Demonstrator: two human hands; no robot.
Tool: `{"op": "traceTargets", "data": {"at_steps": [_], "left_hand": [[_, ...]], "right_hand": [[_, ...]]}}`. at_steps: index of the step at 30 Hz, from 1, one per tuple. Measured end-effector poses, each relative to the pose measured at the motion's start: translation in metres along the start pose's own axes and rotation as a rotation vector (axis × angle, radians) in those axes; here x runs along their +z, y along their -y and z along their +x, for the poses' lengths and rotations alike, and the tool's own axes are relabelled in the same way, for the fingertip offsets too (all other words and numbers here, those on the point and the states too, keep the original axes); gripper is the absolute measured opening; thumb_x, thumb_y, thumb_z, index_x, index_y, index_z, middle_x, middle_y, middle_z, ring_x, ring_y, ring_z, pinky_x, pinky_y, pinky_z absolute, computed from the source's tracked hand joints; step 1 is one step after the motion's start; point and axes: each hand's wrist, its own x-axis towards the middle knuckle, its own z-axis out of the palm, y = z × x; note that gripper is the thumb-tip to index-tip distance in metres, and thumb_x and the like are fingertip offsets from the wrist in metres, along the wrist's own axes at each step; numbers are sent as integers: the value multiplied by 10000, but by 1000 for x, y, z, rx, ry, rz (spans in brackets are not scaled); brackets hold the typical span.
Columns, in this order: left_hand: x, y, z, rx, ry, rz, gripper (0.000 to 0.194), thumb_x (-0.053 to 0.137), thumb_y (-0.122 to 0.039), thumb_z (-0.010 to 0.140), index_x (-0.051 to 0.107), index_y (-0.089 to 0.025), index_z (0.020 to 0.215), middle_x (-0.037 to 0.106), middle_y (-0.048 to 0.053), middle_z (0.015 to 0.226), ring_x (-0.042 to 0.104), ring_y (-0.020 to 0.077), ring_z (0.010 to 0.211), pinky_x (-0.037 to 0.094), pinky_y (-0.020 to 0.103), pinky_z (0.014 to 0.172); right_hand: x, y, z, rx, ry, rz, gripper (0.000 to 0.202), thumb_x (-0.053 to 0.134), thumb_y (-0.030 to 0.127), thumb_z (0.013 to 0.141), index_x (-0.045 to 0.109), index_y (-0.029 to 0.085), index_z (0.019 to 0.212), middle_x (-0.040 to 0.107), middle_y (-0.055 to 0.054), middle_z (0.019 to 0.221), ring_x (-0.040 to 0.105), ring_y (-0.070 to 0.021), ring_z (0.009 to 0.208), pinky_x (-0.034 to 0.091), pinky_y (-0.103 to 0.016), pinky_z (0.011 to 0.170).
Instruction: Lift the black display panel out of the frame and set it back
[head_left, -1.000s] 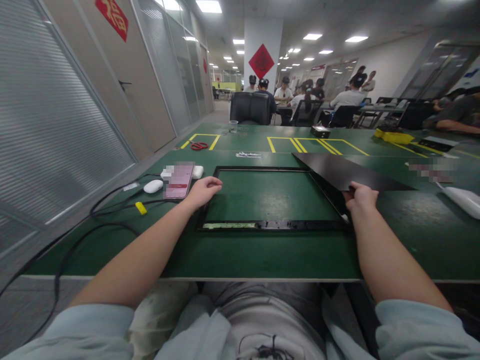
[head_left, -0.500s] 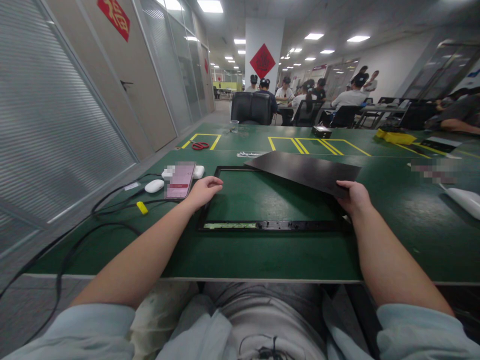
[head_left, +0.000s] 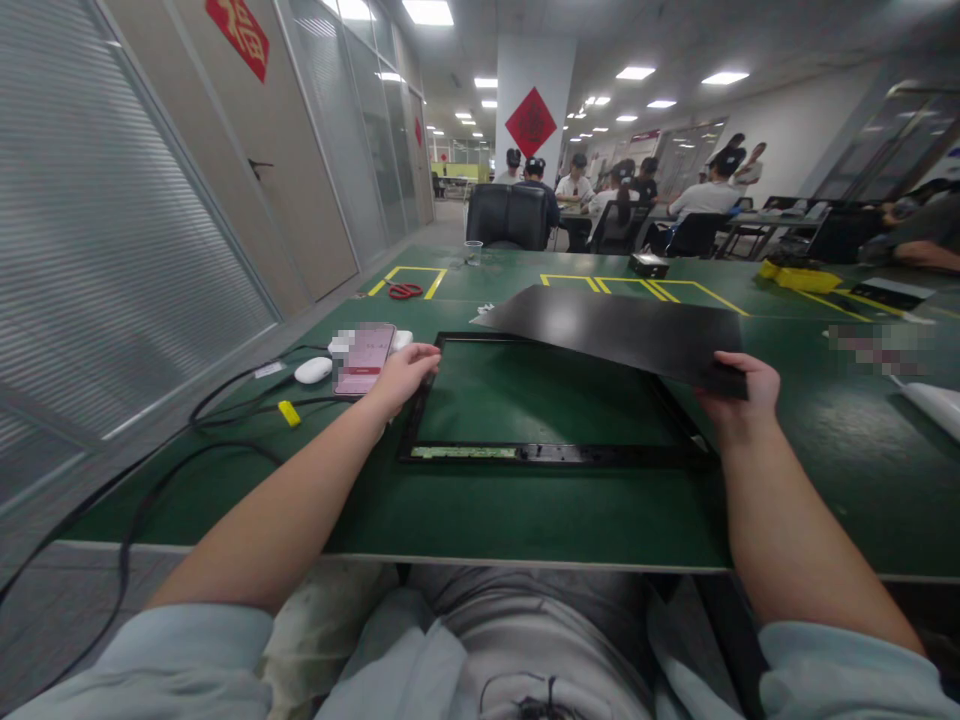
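My right hand (head_left: 746,385) grips a thin, dark flat panel (head_left: 615,328) by its near right corner, thumb on top and fingers underneath. The panel is tilted and lifted over the far right part of a black rectangular frame (head_left: 615,455), hiding some of its far and right sides. The frame lies flat on the green table (head_left: 555,520), with a green circuit strip (head_left: 465,453) along its near bar. At the frame's far left corner, my left hand (head_left: 405,378) has its fingers closed together on the left side.
Left of the frame are a phone (head_left: 364,365), a white mouse (head_left: 313,371), a yellow piece (head_left: 289,413) and black cables (head_left: 202,450). Red scissors (head_left: 405,291), a clear cup (head_left: 472,253) and a black box (head_left: 649,265) stand farther back. Several people sit beyond.
My right hand has moved right and slightly lower, carrying the panel with it, so more of the frame's right side shows. My left hand has come down onto the frame's left side.
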Motion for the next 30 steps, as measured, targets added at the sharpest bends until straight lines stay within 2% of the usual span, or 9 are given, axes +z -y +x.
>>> {"op": "traceTargets", "data": {"at_steps": [4, 8, 11, 16, 20, 23, 26, 30], "left_hand": [[-2, -3, 2, -15, -20, -145, 347, 804, -402, 639, 690, -192, 890, 761, 61, 920, 684, 181, 789, 493, 290, 746], [-5, -14, -3, -62, 27, -359, 381, 725, -484, 731, 691, -189, 970, 785, 128, 1083, 737, 259, 1014, 551, 346, 873], [-10, -25, -9, -63, 99, -495, 448, 649, -534, 794, 694, -178, 1063, 773, 163, 1169, 708, 314, 1193, 565, 411, 975], [-20, -35, -13, -74, 149, -514, 584, 586, -626, 824, 681, -130, 1118, 762, 210, 1142, 717, 350, 1183, 602, 446, 946], [-21, -37, -12, -104, 124, -529, 456, 647, -484, 809, 706, -117, 1074, 785, 185, 1059, 746, 327, 1110, 618, 416, 911], [-16, -40, -15, -133, 149, -529, 398, 665, -387, 773, 734, -130, 1068, 802, 149, 1011, 758, 354, 1057, 629, 464, 877], [-12, -43, -16, -139, 138, -500, 443, 683, -320, 708, 750, -156, 1114, 812, 104, 974, 766, 382, 1007, 630, 503, 837], [-16, -44, -11, -77, 111, -457, 533, 684, -273, 634, 751, -150, 1148, 809, 87, 962, 768, 401, 995, 632, 495, 812]], "right_hand": [[0, 4, -4, -26, 11, 74, 387, 557, 75, 585, 670, 168, 944, 691, -54, 825, 676, -205, 706, 645, -384, 731], [-1, 7, -6, -53, 37, 89, 396, 550, 104, 589, 704, 169, 948, 725, -65, 882, 702, -214, 758, 641, -387, 760], [-2, 7, -9, -54, 69, 53, 428, 550, 105, 584, 722, 155, 973, 734, -76, 882, 716, -236, 785, 641, -422, 806], [-6, 5, -12, -106, 188, -82, 526, 578, 74, 574, 732, 175, 1066, 757, -73, 944, 734, -256, 854, 625, -458, 906], [-8, 4, -13, -59, 244, -193, 542, 592, 93, 608, 713, 201, 1125, 767, -83, 984, 745, -300, 956, 612, -512, 940], [-5, 5, -15, -20, 257, -264, 537, 603, 104, 612, 699, 202, 1131, 772, -92, 988, 745, -325, 992, 609, -536, 937], [-3, 5, -17, 44, 287, -328, 521, 625, 116, 589, 697, 195, 1099, 777, -98, 972, 749, -335, 974, 613, -535, 917], [-3, 3, -14, 192, 362, -440, 469, 664, 124, 586, 702, 188, 1049, 779, -90, 921, 757, -319, 889, 632, -491, 851]]}}
